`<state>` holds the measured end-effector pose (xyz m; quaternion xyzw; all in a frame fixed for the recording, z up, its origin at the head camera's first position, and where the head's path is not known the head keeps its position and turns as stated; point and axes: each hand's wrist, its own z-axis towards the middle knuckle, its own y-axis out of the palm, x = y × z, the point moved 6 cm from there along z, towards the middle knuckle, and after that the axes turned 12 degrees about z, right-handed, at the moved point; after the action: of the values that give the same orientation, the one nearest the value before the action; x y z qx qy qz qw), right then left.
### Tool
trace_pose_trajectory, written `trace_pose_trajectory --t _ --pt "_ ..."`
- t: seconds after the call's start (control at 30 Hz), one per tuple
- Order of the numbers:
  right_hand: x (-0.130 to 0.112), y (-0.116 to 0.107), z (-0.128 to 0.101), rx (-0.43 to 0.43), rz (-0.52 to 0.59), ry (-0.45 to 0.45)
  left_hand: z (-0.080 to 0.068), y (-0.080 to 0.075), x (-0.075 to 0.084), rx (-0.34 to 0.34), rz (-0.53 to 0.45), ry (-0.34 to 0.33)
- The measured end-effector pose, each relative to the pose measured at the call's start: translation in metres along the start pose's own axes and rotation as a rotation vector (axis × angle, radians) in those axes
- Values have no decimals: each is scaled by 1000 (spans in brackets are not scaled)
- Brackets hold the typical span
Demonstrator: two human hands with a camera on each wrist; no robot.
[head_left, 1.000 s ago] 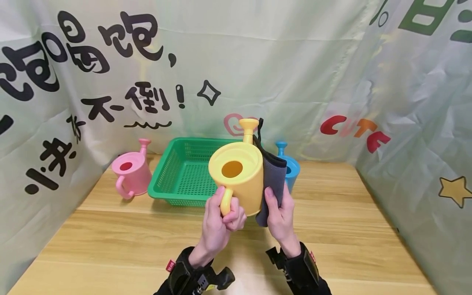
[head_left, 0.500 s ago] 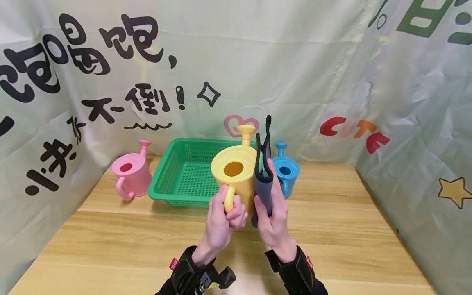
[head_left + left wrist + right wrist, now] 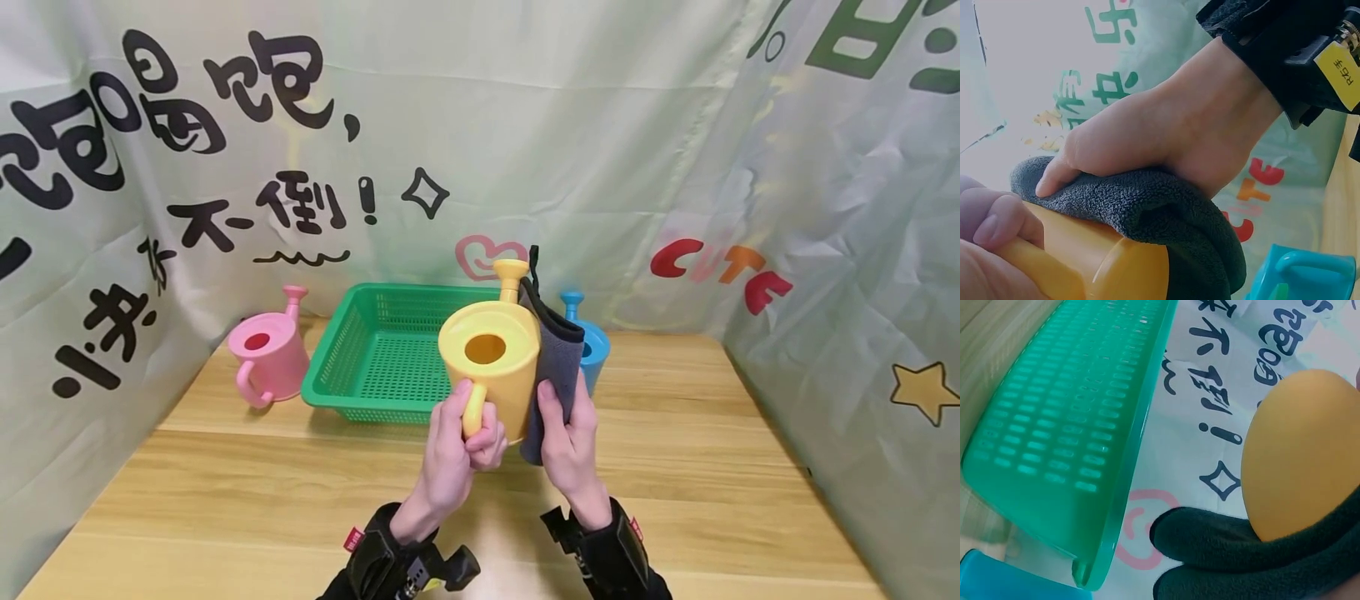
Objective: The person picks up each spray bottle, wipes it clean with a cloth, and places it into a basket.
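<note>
A yellow watering can is held up over the table, its spout pointing away from me. My left hand grips its handle, fingers curled round it. On the can's right side lies a folded dark grey cloth with black edging, held by my right hand with the thumb on the near face. In the left wrist view the cloth drapes along the can's wall under the right hand. The right wrist view shows the can's round yellow base above the cloth's doubled folds.
A green perforated basket stands behind the hands on the wooden table. To its left is a pink watering can; a blue watering can stands right of it, partly hidden by the cloth. A printed curtain encloses the back and sides.
The right hand has turned the cloth edge-on and back against the can's right side. The yellow can has shifted slightly right and down, still held by the left hand.
</note>
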<state>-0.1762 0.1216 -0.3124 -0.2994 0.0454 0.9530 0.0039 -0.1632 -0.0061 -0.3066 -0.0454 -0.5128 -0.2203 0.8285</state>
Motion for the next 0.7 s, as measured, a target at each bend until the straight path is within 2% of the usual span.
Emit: trace_pose_trajectory --t 0.13,0.27,0.4,0.5,0.7 --pt "-5 5 -1 -9 -15 -84 0 -1 2 -4 -31 10" --pt "-9 14 -2 -59 -6 -179 0 -2 4 -6 -61 34" --pt "-10 19 -2 -86 0 -220 0 -3 7 -7 -67 49" --pt "-9 19 -2 -80 -3 -222 0 -3 8 -10 -77 54" --pt "-7 16 -2 -58 -5 -161 0 -4 9 -17 -96 91"
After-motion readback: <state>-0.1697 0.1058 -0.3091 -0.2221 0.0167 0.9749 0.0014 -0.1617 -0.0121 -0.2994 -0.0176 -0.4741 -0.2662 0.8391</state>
